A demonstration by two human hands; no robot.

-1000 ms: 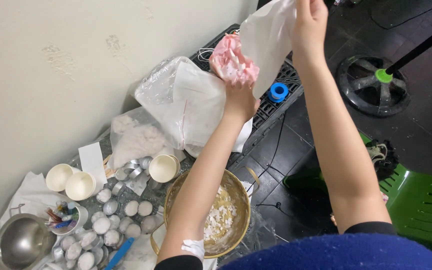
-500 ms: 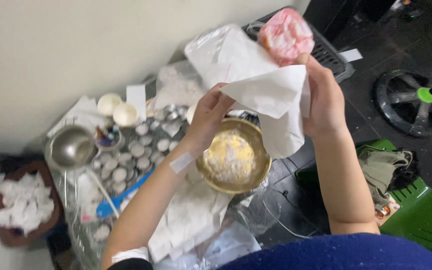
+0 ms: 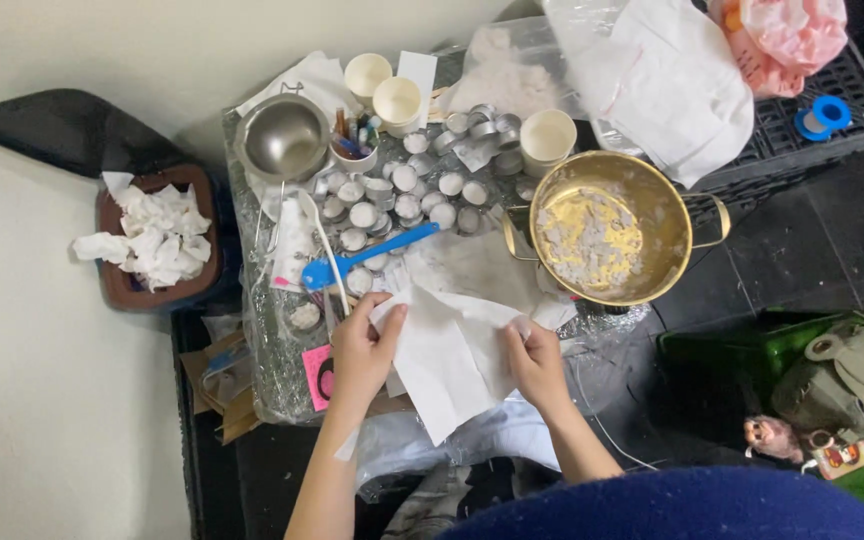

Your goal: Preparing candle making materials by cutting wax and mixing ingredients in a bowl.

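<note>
While a brown bin (image 3: 112,285) of crumpled tissues sits at far left, a steel bowl (image 3: 282,138) and blue spatula (image 3: 362,258) lie upper-middle among small cups (image 3: 402,190). Lower centre, the left hand (image 3: 362,350) and right hand (image 3: 537,362) each pinch an edge of a white paper (image 3: 447,365) between thumb and fingers. Right of that sits a gold pot (image 3: 607,230) of flakes.

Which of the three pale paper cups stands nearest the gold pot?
The lone cup just beside the gold pot's upper left rim; the other two cups stand paired farther left, by the steel bowl.
</note>
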